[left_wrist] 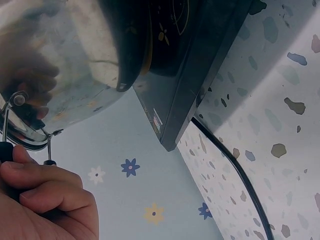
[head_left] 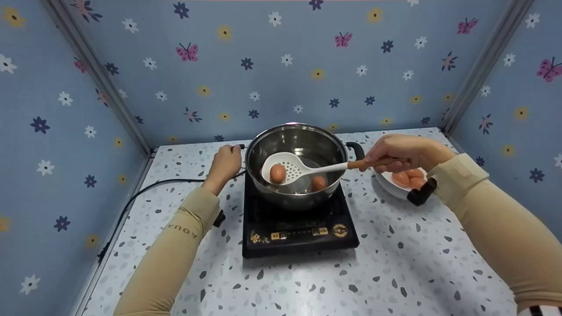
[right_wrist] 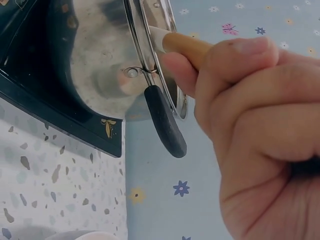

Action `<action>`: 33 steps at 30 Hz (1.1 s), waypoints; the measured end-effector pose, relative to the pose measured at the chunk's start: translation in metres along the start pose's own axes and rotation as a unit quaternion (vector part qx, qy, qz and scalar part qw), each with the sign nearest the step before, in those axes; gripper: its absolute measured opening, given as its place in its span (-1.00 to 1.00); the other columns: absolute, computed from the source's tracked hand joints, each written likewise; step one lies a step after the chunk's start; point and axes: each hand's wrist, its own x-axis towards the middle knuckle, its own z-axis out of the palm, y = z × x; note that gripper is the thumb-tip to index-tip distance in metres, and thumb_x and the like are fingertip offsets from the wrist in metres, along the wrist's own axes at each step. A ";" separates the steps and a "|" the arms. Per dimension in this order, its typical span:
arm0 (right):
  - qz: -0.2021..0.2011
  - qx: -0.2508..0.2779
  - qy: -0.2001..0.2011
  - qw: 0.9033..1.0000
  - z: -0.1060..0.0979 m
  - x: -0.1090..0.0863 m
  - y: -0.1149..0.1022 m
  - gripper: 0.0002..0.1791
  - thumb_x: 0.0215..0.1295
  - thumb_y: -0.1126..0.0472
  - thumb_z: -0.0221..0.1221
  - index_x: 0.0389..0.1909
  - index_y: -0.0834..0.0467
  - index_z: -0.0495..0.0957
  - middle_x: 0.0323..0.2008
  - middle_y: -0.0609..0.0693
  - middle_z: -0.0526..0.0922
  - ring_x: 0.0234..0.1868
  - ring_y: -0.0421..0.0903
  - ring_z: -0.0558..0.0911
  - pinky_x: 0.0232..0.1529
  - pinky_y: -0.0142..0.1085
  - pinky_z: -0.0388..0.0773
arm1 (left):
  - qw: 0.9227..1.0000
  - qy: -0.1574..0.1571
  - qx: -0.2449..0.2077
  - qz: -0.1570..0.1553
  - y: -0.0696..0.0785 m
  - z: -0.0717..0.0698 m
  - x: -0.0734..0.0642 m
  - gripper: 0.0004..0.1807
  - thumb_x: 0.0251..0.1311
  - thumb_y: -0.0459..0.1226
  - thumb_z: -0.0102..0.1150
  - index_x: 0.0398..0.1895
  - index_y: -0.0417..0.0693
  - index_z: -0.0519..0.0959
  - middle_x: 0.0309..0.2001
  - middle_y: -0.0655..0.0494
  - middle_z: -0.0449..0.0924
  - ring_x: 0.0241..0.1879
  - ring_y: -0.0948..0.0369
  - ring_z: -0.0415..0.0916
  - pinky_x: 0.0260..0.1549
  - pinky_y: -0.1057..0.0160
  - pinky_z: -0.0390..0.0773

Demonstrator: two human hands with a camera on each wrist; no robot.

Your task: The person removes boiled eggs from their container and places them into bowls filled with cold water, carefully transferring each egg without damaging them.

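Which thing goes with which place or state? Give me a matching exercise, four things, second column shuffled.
1. Slotted spoon
2. Stainless steel pot
3. Induction cooker
4. White bowl

A. On the speckled tabletop, right of the cooker
B. Gripped at one side by the left hand
C. Held by the right hand
D. Black, beneath the pot

Pairs: 1-C, 2-B, 3-D, 4-A
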 end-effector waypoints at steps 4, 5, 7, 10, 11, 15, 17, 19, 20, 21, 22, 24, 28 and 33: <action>-0.007 0.018 -0.004 1.000 -0.004 -0.002 0.004 -0.70 0.68 0.19 0.04 0.03 0.25 0.71 -0.62 -0.11 0.48 -0.75 -0.31 0.25 -0.68 -0.45 0.17 | 1.000 -0.003 0.000 -0.004 0.000 0.000 0.000 -0.56 0.75 -0.13 -0.34 -0.29 -0.12 0.44 -0.42 0.03 0.31 -0.42 0.08 0.29 -0.26 0.05 0.35; -0.008 0.022 -0.004 1.000 -0.004 -0.002 0.005 -0.70 0.69 0.19 0.03 0.04 0.25 0.70 -0.62 -0.12 0.48 -0.75 -0.31 0.25 -0.68 -0.45 0.16 | 1.000 -0.002 0.001 -0.004 -0.001 0.000 0.001 -0.55 0.75 -0.13 -0.34 -0.26 -0.15 0.47 -0.41 0.03 0.32 -0.41 0.08 0.31 -0.24 0.04 0.37; -0.009 0.030 -0.002 1.000 -0.006 -0.004 0.007 -0.69 0.69 0.19 0.01 0.05 0.25 0.69 -0.62 -0.12 0.49 -0.75 -0.31 0.26 -0.68 -0.45 0.16 | 1.000 -0.001 0.003 -0.004 -0.001 0.000 0.001 -0.52 0.75 -0.13 -0.33 -0.18 -0.24 0.53 -0.40 0.03 0.34 -0.38 0.06 0.34 -0.21 0.02 0.40; -0.007 0.045 0.007 0.999 -0.008 -0.006 0.008 -0.68 0.70 0.20 0.00 0.05 0.26 0.69 -0.62 -0.12 0.50 -0.74 -0.31 0.28 -0.68 -0.46 0.19 | 1.000 -0.001 0.004 -0.003 -0.001 0.000 0.001 -0.51 0.74 -0.13 -0.33 -0.12 -0.30 0.56 -0.39 0.03 0.34 -0.36 0.04 0.34 -0.17 0.00 0.41; -0.006 0.051 0.009 0.999 -0.008 -0.007 0.009 -0.69 0.70 0.20 0.00 0.06 0.26 0.69 -0.61 -0.12 0.51 -0.74 -0.31 0.28 -0.67 -0.46 0.20 | 1.000 -0.001 0.005 -0.003 -0.001 0.000 0.002 -0.51 0.74 -0.13 -0.33 -0.13 -0.29 0.56 -0.39 0.03 0.33 -0.36 0.05 0.34 -0.17 0.00 0.41; -0.005 0.055 0.017 0.998 -0.011 -0.010 0.010 -0.69 0.70 0.18 0.02 0.06 0.23 0.71 -0.60 -0.14 0.55 -0.74 -0.33 0.30 -0.67 -0.48 0.23 | 1.000 -0.005 0.003 -0.003 -0.002 0.000 0.002 -0.55 0.74 -0.14 -0.34 -0.25 -0.18 0.48 -0.42 0.05 0.29 -0.40 0.07 0.29 -0.22 0.03 0.37; -0.008 0.053 0.016 0.998 -0.013 -0.012 0.011 -0.69 0.71 0.17 0.02 0.06 0.20 0.71 -0.60 -0.15 0.55 -0.74 -0.34 0.29 -0.68 -0.48 0.22 | 1.000 -0.005 0.002 -0.003 -0.002 0.000 0.001 -0.57 0.74 -0.14 -0.34 -0.27 -0.14 0.45 -0.42 0.05 0.28 -0.42 0.09 0.28 -0.25 0.05 0.35; -0.012 0.050 0.015 0.999 -0.015 -0.014 0.012 -0.69 0.71 0.16 0.01 0.05 0.18 0.71 -0.60 -0.16 0.54 -0.74 -0.34 0.29 -0.68 -0.48 0.22 | 1.000 -0.004 0.001 -0.002 -0.001 0.000 0.001 -0.57 0.74 -0.14 -0.34 -0.28 -0.14 0.45 -0.42 0.05 0.29 -0.41 0.09 0.28 -0.25 0.06 0.35; -0.013 0.051 0.015 0.999 -0.015 -0.015 0.013 -0.69 0.72 0.16 0.00 0.04 0.17 0.71 -0.61 -0.16 0.53 -0.74 -0.34 0.29 -0.67 -0.48 0.22 | 1.000 -0.004 0.001 -0.002 -0.001 0.000 0.001 -0.57 0.74 -0.14 -0.34 -0.27 -0.14 0.45 -0.42 0.05 0.29 -0.41 0.09 0.29 -0.25 0.06 0.35; -0.015 0.050 0.017 0.999 -0.016 -0.016 0.013 -0.69 0.72 0.16 0.00 0.03 0.16 0.71 -0.61 -0.16 0.53 -0.74 -0.34 0.29 -0.67 -0.48 0.22 | 1.000 -0.004 0.000 -0.001 -0.001 0.000 0.001 -0.57 0.74 -0.14 -0.34 -0.27 -0.14 0.45 -0.41 0.05 0.29 -0.41 0.09 0.29 -0.25 0.07 0.35; -0.015 0.049 0.019 0.999 -0.017 -0.017 0.014 -0.69 0.72 0.16 0.00 0.04 0.16 0.71 -0.60 -0.16 0.54 -0.74 -0.34 0.29 -0.67 -0.48 0.22 | 1.000 -0.004 0.000 -0.001 -0.001 0.000 0.001 -0.57 0.74 -0.14 -0.34 -0.28 -0.13 0.45 -0.41 0.05 0.29 -0.41 0.09 0.29 -0.25 0.06 0.35; -0.015 0.050 0.023 0.998 -0.019 -0.019 0.015 -0.69 0.72 0.15 0.00 0.06 0.16 0.70 -0.59 -0.16 0.55 -0.73 -0.33 0.29 -0.67 -0.48 0.22 | 1.000 -0.004 -0.001 -0.002 -0.001 0.000 0.001 -0.57 0.74 -0.14 -0.34 -0.29 -0.12 0.43 -0.42 0.05 0.28 -0.41 0.09 0.28 -0.25 0.06 0.34; -0.013 0.062 0.030 0.998 -0.022 -0.023 0.017 -0.69 0.73 0.14 0.01 0.09 0.17 0.70 -0.59 -0.17 0.54 -0.73 -0.33 0.27 -0.67 -0.48 0.22 | 1.000 -0.004 0.001 -0.002 -0.001 0.001 0.002 -0.57 0.75 -0.13 -0.34 -0.31 -0.10 0.41 -0.42 0.04 0.27 -0.41 0.08 0.28 -0.25 0.05 0.35; -0.014 0.092 0.033 0.995 -0.026 -0.030 0.019 -0.69 0.72 0.15 0.05 0.07 0.17 0.74 -0.60 -0.18 0.56 -0.73 -0.34 0.29 -0.66 -0.50 0.26 | 1.000 -0.002 0.005 0.000 -0.001 0.000 0.002 -0.56 0.75 -0.13 -0.34 -0.27 -0.14 0.45 -0.41 0.04 0.30 -0.39 0.07 0.32 -0.21 0.05 0.37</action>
